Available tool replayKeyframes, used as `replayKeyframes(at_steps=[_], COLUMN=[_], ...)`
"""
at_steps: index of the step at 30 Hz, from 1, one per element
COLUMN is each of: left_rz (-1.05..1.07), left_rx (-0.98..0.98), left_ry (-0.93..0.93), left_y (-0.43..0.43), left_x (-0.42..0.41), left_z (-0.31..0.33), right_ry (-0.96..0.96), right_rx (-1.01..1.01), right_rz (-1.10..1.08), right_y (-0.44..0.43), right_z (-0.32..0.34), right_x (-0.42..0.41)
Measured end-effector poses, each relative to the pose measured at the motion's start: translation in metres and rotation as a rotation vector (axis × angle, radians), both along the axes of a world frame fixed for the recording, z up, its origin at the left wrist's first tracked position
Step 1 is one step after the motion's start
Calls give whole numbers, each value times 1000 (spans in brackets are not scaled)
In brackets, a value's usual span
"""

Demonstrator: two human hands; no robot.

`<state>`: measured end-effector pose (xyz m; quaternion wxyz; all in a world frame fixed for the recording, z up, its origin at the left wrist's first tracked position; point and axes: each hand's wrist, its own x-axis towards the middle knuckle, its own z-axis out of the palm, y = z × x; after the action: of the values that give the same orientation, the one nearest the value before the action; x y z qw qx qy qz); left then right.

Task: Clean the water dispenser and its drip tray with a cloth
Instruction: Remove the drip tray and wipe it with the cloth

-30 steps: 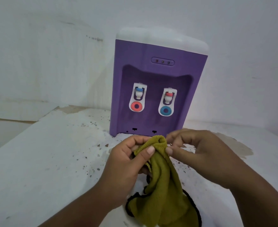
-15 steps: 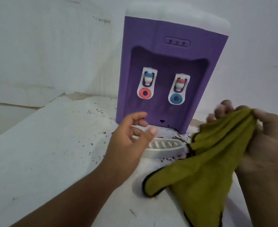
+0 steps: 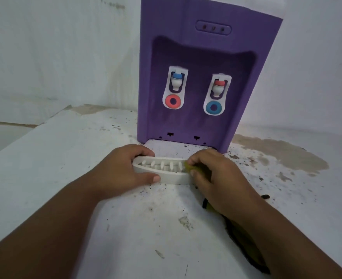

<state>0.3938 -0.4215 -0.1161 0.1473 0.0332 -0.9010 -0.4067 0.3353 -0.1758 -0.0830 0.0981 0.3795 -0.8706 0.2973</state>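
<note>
A purple water dispenser (image 3: pixel 204 57) with two white taps stands on a white table against the wall. Its white slotted drip tray (image 3: pixel 162 170) lies detached on the table just in front of the dispenser. My left hand (image 3: pixel 123 170) grips the tray's left end, thumb on the front wall. My right hand (image 3: pixel 212 174) presses an olive-green cloth (image 3: pixel 194 169) onto the tray's right end. Most of the cloth is hidden under that hand and forearm; a dark-edged part trails along the arm.
The white table (image 3: pixel 65 178) is speckled with dark crumbs around the tray. A brown worn patch (image 3: pixel 277 154) lies to the right of the dispenser. The table's left edge drops off at the far left. Pale walls stand behind.
My left hand moved forward and took hold of the tray. My right hand brought the cloth down from the right onto the tray's right end. The view moved closer to the dispenser.
</note>
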Motion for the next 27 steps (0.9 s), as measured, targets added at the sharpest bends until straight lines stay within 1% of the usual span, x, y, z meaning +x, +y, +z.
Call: replayKeyframes(at_steps=[2,6,7,9,11,14,17,22,27], left_rz=[-32,-58,-58,-68,-72,-78,-75,-93,-105], left_rx=[50,74,79,81,80,47,22,-42,-48], left_ry=[22,56,65,82,100,124,150,174,178], left_y=[-2,-2,-1,-2,-1,0,0,4,8], left_x=[-1,-5,-5,-7,-6,-6,-6,-6,-1], left_z=[0,1,1,1,1,2,3,4,9], right_ry=[68,29,48,151,270,378,345,331,209], right_rx=[11,103,127,189,320,438,510,563,516], right_rz=[-35,-59,-52,-9,27,-12,-30,-158,-182], right_y=[-2,-6,-5,-3,-1,-6,-15,-27,-21], right_z=[3,4,5,6,8,13,11,8,11], right_x=[0,-1,0,-1,2,8,14,29,17])
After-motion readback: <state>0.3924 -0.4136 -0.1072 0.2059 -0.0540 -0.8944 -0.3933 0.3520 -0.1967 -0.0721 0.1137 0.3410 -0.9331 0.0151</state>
